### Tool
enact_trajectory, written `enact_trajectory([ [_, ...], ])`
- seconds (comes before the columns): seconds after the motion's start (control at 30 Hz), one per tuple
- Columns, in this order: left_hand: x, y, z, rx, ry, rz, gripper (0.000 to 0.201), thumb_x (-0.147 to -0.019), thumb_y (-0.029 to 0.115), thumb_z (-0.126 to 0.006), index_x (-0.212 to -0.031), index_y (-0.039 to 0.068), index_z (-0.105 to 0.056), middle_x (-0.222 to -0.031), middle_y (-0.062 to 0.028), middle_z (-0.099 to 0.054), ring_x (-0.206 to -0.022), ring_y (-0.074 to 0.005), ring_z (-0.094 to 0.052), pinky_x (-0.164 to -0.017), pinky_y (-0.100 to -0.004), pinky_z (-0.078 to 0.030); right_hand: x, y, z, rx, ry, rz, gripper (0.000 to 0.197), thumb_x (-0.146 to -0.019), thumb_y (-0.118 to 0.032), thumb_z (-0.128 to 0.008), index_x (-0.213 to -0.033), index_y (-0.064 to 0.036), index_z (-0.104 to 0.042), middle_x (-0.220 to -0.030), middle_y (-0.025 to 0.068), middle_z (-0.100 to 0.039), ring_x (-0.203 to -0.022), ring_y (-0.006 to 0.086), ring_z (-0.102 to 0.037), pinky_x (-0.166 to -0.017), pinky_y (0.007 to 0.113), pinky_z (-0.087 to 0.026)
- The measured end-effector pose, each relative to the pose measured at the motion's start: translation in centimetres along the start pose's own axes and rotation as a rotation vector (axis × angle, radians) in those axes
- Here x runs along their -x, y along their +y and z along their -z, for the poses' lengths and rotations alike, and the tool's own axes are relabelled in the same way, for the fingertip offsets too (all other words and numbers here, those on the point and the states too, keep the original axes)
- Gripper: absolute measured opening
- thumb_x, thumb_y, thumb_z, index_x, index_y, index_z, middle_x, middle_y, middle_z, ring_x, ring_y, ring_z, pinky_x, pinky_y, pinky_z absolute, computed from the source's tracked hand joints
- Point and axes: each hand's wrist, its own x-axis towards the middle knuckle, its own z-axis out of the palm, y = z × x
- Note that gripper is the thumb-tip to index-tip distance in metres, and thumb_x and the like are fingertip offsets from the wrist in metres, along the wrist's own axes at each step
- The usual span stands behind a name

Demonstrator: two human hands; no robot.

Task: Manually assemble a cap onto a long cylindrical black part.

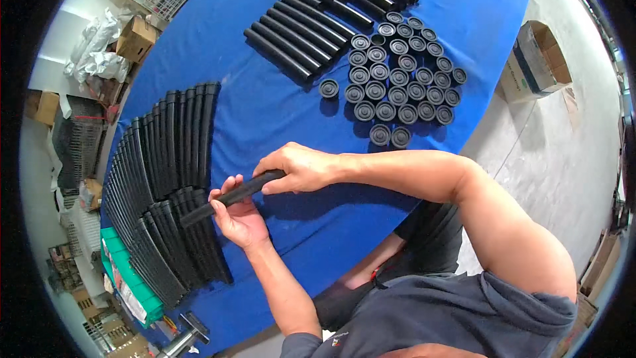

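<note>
A person at the big blue table (265,113) has one black tube (232,196) in both hands, up above the cloth. The right hand (295,168) is curled around one end, thumb on one side and fingers on the other. The left hand (244,221) pinches the tube nearer its other end, with the thumb below and the fingers behind. That end sticks out over a big bunch of black tubes (175,136), which lie side by side in two rows. A green bin (136,277) sits next to the bunch. Past the hands, I see lots of round black caps (397,96) close together. More black tubes lie in a pile (291,33) just beside the caps. A brown box (538,63) stands on the floor.
</note>
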Motion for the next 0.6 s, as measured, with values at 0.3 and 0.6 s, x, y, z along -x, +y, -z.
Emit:
enact_trajectory([
  [0.3,-1.0,0.6,0.8,-0.044,0.049,0.051,0.035,-0.099,0.043,-0.058,-0.102,0.009,-0.063,-0.099,-0.0085,-0.068,-0.06,-0.0114,-0.056,-0.047,-0.022,-0.045,-0.6,2.2,-1.8,0.303,0.27,0.453,0.032,-0.084,-0.02,-0.071,-0.108,-0.0013,-0.063,-0.089,0.0182,-0.067,-0.082,0.0395,-0.066,-0.074,0.048,-0.052],
  [0.6,-3.3,-1.3,1.6,0.13,-0.098,0.126,0.046,-0.098,0.046,-0.058,-0.126,0.01,-0.06,-0.109,-0.0087,-0.068,-0.073,-0.011,-0.059,-0.056,-0.0237,-0.048,-0.3,1.3,-0.7,0.372,0.243,0.271,0.036,-0.084,-0.021,-0.07,-0.112,0.0014,-0.063,-0.096,0.0222,-0.067,-0.093,0.0396,-0.066,-0.082,0.047,-0.052],
])
